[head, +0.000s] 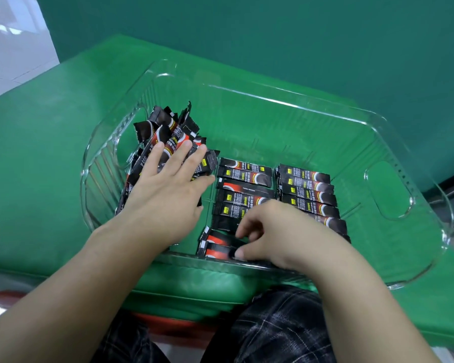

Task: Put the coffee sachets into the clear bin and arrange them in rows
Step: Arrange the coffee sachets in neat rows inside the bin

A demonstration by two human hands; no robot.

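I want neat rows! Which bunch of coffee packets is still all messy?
The left pile under the flat left hand: its sachets fan out at angles, while the middle row and right row lie neatly stacked.

The left hand (165, 195) lies flat over the loose heap of sachets (168, 132), hiding those beneath its palm. The right hand (281, 231) covers the near ends of the middle row (244, 189) and right row (309, 192); the sachet at its fingertips (220, 248) is motion-blurred. Both forearms run off the lower edge.
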